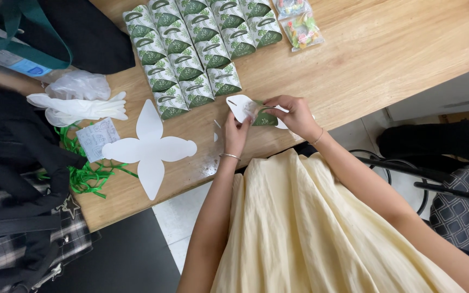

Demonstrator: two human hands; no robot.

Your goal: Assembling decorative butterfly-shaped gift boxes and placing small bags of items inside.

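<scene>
Now both hands' fingers [267, 106] pinch a half-folded paper box [251, 110] over the table edge [278, 138].

A wooden table [386, 54] runs across the view, pale and bare along its right part. At the top middle sits a tight block of green-and-white boxes [196, 46], packed in rows. Just right of them lie two clear bags of sweets [299, 24]. Down on the left, a flat white cutout [149, 149] with four petals lies open. Beside it, a small printed slip [97, 138] rests on a tangle of green ribbon [85, 173]. Above those, white gloves [80, 108] and a crumpled clear bag [80, 84] sit near the table's left edge.
</scene>
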